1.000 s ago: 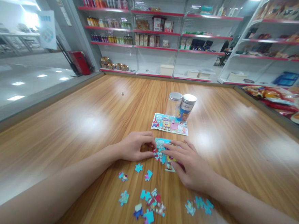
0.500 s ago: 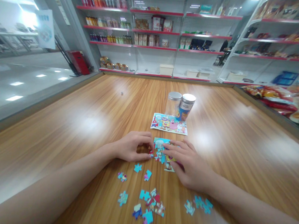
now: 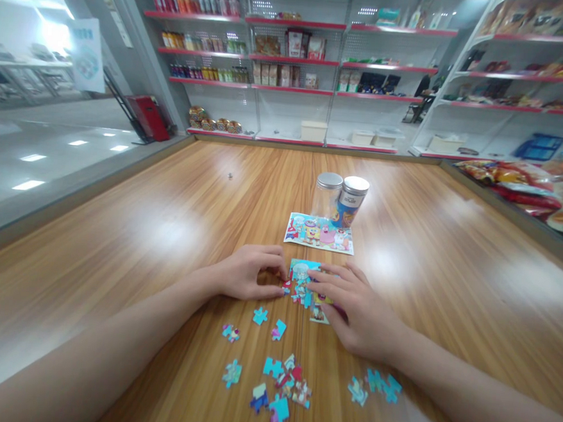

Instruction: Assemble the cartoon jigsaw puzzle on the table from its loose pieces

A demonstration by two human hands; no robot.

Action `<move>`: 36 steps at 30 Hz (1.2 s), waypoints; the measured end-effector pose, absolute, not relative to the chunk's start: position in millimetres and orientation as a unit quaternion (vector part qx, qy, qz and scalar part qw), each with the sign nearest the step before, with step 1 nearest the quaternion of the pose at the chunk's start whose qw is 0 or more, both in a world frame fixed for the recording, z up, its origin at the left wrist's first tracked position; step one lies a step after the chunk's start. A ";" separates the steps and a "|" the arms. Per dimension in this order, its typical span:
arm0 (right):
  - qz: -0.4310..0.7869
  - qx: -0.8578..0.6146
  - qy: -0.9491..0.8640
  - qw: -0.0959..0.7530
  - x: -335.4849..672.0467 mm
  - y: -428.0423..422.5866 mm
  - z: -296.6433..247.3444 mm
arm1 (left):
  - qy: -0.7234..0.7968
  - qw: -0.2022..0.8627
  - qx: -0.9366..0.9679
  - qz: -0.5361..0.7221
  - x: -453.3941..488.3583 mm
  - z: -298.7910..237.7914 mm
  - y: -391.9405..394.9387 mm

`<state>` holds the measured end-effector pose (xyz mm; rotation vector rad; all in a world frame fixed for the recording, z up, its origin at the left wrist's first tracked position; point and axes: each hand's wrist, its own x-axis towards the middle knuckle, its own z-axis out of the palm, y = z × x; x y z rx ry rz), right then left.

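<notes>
My left hand (image 3: 251,274) is curled at the left edge of a part-built cartoon jigsaw (image 3: 302,288), its fingertips closing on a small red jigsaw piece (image 3: 286,284). My right hand (image 3: 354,311) lies with spread fingers over the jigsaw's right side, hiding much of it. Beyond them lies a printed picture sheet (image 3: 319,233), and behind that stand a clear jar (image 3: 327,198) and a blue-labelled canister (image 3: 351,203), both with silver lids. Loose jigsaw pieces (image 3: 281,384) are scattered on the wood nearer me.
The wooden table (image 3: 164,228) stretches wide, with a tiny object (image 3: 230,176) on its far left. Red-edged shelves of packaged goods (image 3: 292,60) stand beyond it. Snack bags (image 3: 509,188) line the right side, and a glass counter (image 3: 29,90) runs along the left.
My left hand has shifted slightly left along the jigsaw's edge. My right hand stays on the jigsaw, and the loose pieces, sheet and containers have not moved.
</notes>
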<state>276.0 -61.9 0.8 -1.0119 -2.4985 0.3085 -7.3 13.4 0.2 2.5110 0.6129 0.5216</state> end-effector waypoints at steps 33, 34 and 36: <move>0.053 -0.209 -0.956 0.199 269.0 -73.4 11.9 | 0.220 0.306 0.900 0.220 -7.8 1.1 15.3; 0.057 -0.183 -0.963 0.189 267.9 -75.0 13.3 | 0.223 0.283 0.904 0.230 -7.9 0.3 14.9; 0.066 -0.146 -0.972 0.174 266.0 -77.5 15.6 | 0.213 0.247 0.914 0.241 -8.1 -0.4 14.0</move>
